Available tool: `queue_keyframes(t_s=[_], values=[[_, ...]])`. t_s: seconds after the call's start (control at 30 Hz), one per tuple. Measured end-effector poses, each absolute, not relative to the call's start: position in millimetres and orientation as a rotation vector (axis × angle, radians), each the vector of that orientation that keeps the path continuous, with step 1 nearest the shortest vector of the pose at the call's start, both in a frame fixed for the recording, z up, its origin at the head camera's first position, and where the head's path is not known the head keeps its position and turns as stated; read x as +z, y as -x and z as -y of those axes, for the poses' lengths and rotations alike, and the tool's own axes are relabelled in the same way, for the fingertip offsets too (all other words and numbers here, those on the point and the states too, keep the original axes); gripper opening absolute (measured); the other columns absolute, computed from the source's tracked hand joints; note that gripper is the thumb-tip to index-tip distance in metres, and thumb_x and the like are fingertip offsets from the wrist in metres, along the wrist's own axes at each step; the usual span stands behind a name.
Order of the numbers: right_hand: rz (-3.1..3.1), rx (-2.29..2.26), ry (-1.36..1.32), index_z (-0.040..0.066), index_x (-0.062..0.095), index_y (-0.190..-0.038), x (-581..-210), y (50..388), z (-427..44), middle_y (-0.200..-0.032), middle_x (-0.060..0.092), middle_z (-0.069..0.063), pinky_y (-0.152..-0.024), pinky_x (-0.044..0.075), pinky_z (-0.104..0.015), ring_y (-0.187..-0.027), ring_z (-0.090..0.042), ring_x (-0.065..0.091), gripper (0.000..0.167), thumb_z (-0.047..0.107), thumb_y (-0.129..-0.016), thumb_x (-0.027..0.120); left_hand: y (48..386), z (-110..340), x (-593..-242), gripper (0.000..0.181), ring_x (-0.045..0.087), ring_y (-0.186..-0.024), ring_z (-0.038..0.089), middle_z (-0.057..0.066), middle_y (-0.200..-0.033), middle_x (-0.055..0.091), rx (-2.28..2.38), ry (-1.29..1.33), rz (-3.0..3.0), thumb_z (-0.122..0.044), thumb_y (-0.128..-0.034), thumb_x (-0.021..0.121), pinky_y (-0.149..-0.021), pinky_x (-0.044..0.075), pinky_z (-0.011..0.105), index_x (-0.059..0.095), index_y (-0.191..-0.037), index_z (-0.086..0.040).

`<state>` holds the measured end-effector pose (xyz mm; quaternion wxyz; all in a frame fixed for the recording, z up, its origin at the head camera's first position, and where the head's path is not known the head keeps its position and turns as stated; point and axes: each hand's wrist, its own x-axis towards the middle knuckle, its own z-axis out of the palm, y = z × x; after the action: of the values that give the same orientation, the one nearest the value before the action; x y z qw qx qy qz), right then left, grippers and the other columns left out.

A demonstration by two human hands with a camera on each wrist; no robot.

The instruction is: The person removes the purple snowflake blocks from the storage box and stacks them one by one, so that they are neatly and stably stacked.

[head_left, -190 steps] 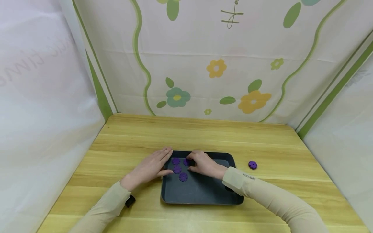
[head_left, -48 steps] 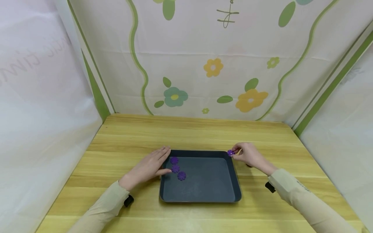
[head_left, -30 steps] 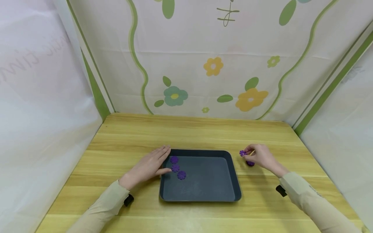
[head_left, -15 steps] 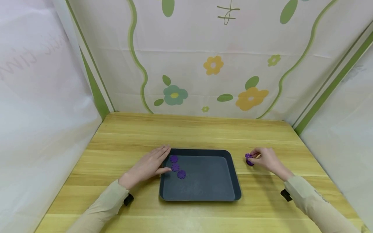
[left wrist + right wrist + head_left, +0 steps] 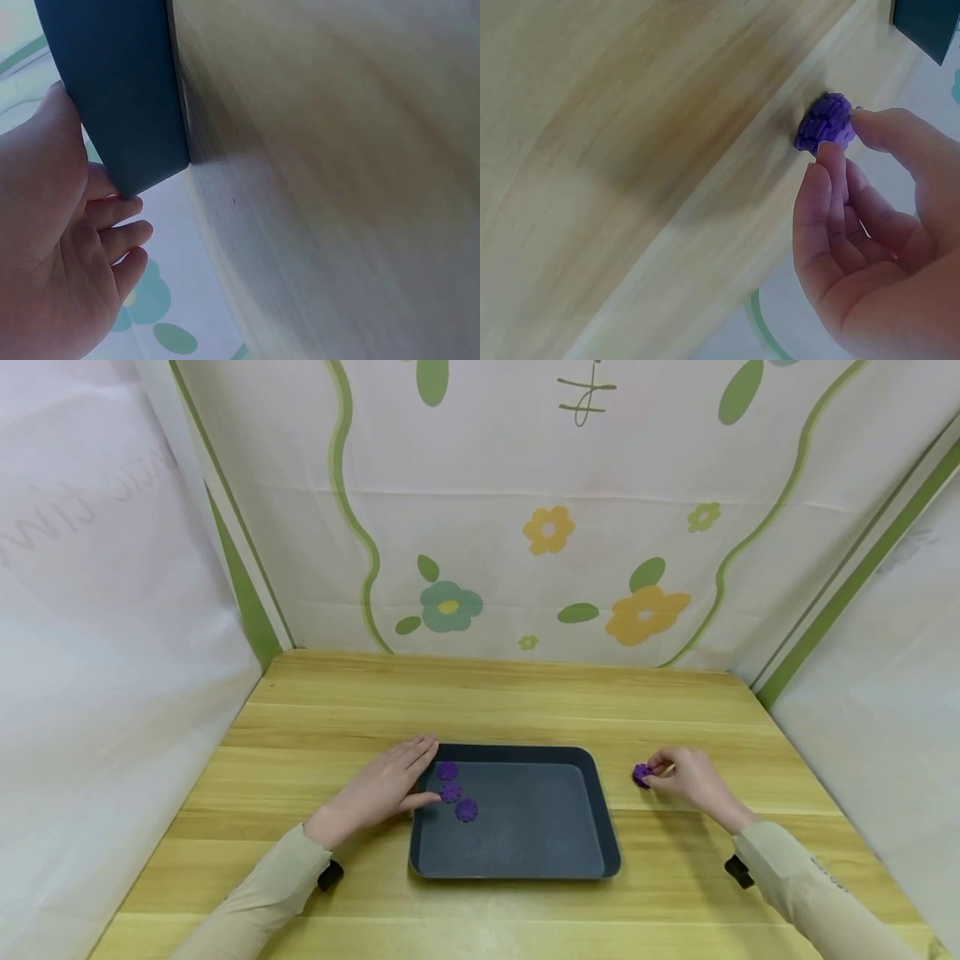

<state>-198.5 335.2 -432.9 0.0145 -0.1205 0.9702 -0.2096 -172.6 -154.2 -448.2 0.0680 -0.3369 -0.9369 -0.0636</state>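
My right hand [image 5: 693, 781] pinches a purple flower-shaped disc at the top of a small purple stack [image 5: 642, 775] on the table, right of the dark tray [image 5: 517, 871]. In the right wrist view the thumb and a fingertip of the hand [image 5: 885, 247] touch the upper part of the layered purple stack [image 5: 825, 124]. My left hand [image 5: 378, 789] lies against the tray's left side, fingers extended at its back left corner, thumb over the rim. Three purple discs lie at the left inside the tray, the nearest one [image 5: 467, 811] slightly apart. In the left wrist view the hand [image 5: 67, 247] touches the tray wall [image 5: 120, 90].
The wooden table [image 5: 480, 697] reaches back to a white fabric wall [image 5: 480, 468] with printed flowers. More white fabric hangs at the left and right sides. A black band piece shows at each wrist.
A purple disc has left the tray in my right hand, moved right and come down onto the disc on the table. My left hand has stayed at the tray's left side.
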Motion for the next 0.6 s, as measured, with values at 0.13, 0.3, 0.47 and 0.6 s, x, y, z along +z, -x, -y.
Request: queue_keyframes(t_s=[0.13,0.3,0.47,0.6], values=[[-3.028,-0.639,0.373,-0.001,0.073,-0.094,-434.3,198.2,-336.3,-0.086,0.074,-0.011,-0.065,0.059,-0.036,-0.073,-0.02,0.069,0.02,0.014,-0.083,0.078,172.8,154.3,-448.5,0.082,0.041,-0.145,0.032,0.017,-0.157,0.039,-0.195,1.015,2.818,-0.055,-0.0938,0.058,-0.116,0.04,0.047,0.04,-0.151,0.0],[-3.024,-0.646,0.364,-0.001,0.072,-0.094,-435.4,198.1,-336.9,-0.086,0.074,-0.01,-0.065,0.058,-0.036,-0.073,-0.019,0.069,0.02,0.014,-0.083,0.077,172.4,154.1,-447.4,0.082,0.042,-0.144,0.033,0.018,-0.157,0.04,-0.196,1.019,2.817,-0.055,-0.0939,0.058,-0.116,0.041,0.047,0.04,-0.15,0.001],[-3.012,-0.652,0.351,-0.002,0.072,-0.096,-435.2,197.8,-337.0,-0.086,0.074,-0.011,-0.065,0.058,-0.036,-0.073,-0.019,0.069,0.021,0.015,-0.083,0.077,172.3,153.7,-446.7,0.081,0.041,-0.145,0.033,0.017,-0.157,0.039,-0.201,1.017,2.826,-0.055,-0.0943,0.058,-0.116,0.04,0.047,0.039,-0.151,0.001],[-3.013,-0.649,0.357,-0.002,0.072,-0.096,-434.7,197.1,-337.1,-0.086,0.074,-0.01,-0.065,0.058,-0.035,-0.073,-0.018,0.069,0.021,0.015,-0.083,0.077,172.1,153.4,-445.5,0.081,0.041,-0.145,0.033,0.017,-0.158,0.038,-0.204,1.015,2.841,-0.055,-0.0945,0.057,-0.117,0.04,0.048,0.039,-0.151,0.001]])
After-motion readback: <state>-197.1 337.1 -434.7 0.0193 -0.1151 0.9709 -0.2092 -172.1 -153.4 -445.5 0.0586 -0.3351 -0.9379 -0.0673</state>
